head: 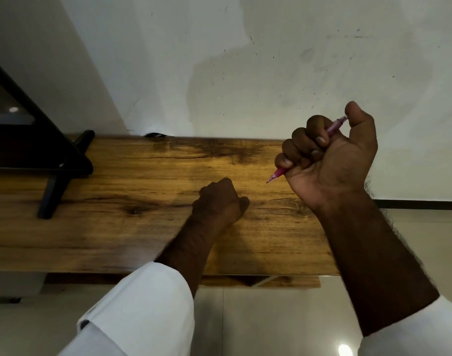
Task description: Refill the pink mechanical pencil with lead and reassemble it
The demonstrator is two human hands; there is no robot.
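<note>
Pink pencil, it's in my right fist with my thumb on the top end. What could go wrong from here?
1. The right hand grips the pink pencil in a full fist, thumb on its top end; hard presses might feed lead out and snap it.
2. The left hand rests curled on the table, its contents hidden; a small part held there could roll away unnoticed.

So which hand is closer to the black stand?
Left. The left hand is on the table, right of the stand; the right hand, gripping the pencil, is farther right.
</note>
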